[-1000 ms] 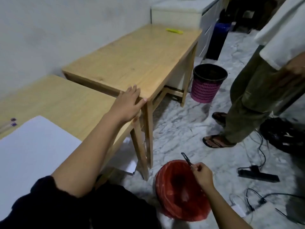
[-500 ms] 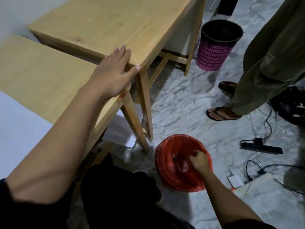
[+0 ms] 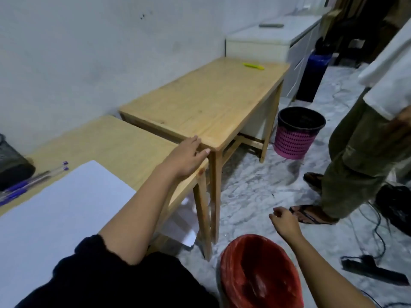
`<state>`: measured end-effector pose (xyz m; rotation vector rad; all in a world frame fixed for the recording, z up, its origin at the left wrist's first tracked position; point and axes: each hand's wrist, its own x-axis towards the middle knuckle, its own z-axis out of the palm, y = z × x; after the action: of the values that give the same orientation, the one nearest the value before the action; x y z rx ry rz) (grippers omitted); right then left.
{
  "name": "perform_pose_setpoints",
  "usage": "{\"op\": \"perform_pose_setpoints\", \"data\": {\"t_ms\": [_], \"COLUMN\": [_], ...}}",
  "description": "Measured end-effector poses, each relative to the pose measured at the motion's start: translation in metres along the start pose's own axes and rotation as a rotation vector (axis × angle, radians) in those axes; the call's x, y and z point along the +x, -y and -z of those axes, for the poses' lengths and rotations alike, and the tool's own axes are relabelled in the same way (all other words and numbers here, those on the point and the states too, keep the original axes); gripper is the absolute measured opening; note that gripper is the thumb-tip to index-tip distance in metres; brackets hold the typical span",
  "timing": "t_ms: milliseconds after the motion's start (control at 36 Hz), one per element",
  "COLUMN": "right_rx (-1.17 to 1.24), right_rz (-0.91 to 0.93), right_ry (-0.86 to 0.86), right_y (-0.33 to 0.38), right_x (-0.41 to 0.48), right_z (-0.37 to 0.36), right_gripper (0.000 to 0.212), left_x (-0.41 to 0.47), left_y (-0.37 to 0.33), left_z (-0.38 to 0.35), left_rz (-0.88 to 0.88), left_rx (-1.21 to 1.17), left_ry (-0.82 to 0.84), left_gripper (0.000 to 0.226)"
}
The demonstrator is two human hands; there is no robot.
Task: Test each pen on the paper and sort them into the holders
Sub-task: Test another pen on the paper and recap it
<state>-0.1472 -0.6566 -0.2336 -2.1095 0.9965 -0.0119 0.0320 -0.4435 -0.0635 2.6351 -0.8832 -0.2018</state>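
A white sheet of paper (image 3: 55,210) lies on the near wooden table (image 3: 115,141). Several pens with purple caps (image 3: 33,181) lie at its left, beside a black mesh holder (image 3: 11,165). My left hand (image 3: 184,158) rests flat on the table's far right corner, fingers straight. My right hand (image 3: 282,218) hovers above the floor just beyond a bin lined with a red bag (image 3: 260,274), fingers loosely curled with nothing in them. No pen shows in either hand.
A second wooden table (image 3: 211,101) stands beyond, with a yellow object (image 3: 253,66) on it. A pink and black basket (image 3: 295,132) sits on the marble floor. A standing person's legs (image 3: 347,165) are at right, with cables and a power strip (image 3: 373,270) nearby.
My right hand held a dark pen over the red bin, dipped into it, then came up with nothing in it. The view lifted back toward the tables. My left hand stayed on the corner.
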Motion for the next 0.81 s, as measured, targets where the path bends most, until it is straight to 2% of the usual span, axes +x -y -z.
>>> {"op": "perform_pose_setpoints", "data": {"t_ms": [111,333,583,694,806], "right_rx": [0.032,0.148,0.239,0.277,0.218], "right_rz": [0.138,0.424,0.774,0.905,1.005], "right_ry": [-0.086,-0.119,0.028,0.174,0.310], "right_y": [0.043,0.152,0.273,0.320,0.364], "right_x": [-0.011,-0.058,-0.125,-0.146,-0.166], "right_z": [0.018,0.024,-0.034,-0.077,-0.128], "right_gripper": [0.036,0.019,0.012,0.010,0.015], "left_x": [-0.035,-0.104,-0.185,-0.220,-0.256], "left_y": [0.007,0.050,0.140,0.185,0.225], "left_z": [0.025,0.078,0.119,0.120,0.112], "left_rz": [0.027,0.150,0.400,0.519,0.648], "left_rx": [-0.166,-0.131,-0.150,-0.119,-0.091], "left_ry": [-0.012,-0.206,-0.419,-0.447,-0.501], "left_gripper": [0.044,0.055,0.051,0.039,0.047]}}
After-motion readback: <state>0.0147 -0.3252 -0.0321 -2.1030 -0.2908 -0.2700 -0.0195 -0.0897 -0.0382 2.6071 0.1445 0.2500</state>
